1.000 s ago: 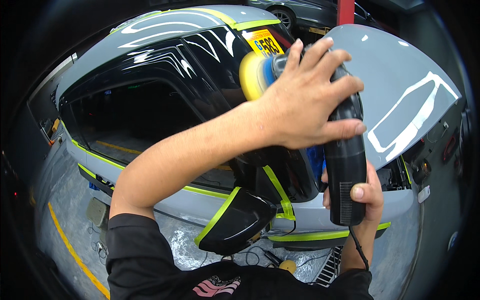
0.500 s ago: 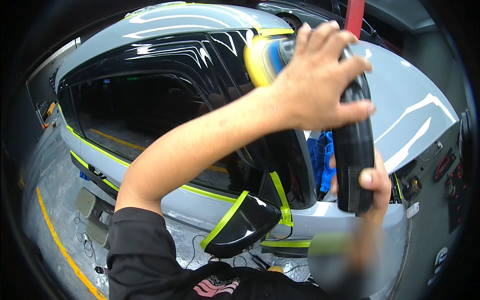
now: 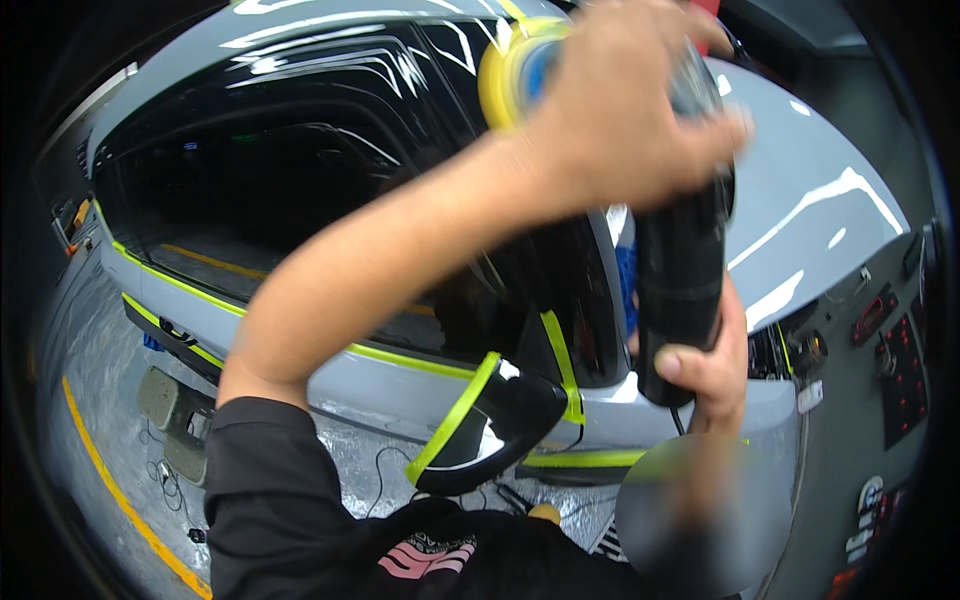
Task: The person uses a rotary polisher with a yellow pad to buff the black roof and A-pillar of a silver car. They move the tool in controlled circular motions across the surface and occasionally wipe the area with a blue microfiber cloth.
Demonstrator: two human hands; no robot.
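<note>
One black polisher is held in the air in front of the grey car, with its yellow pad at the upper end and one blue ring behind this pad. The pad is in line with the black pillar near the roof; whether it touches the paint, I cannot tell.

Two hands are on the tool. The left hand, which is blurred, lies over its upper part, with the thumb apart from the fingers. The right hand is closed around the lower end, its thumb across the body. A round blurred patch covers part of the right forearm.

The car surface is glossy, with white reflections on the black frame and on the grey bonnet. I count one side window in full and one black side mirror. Yellow-green tape makes one strip on the mirror, one on the front pillar and one below the window. Blue cloth shows just beside the polisher.

Around is a dark room. The grey floor shines and carries one yellow line, one grey stool and loose cable. One red post stands behind.
</note>
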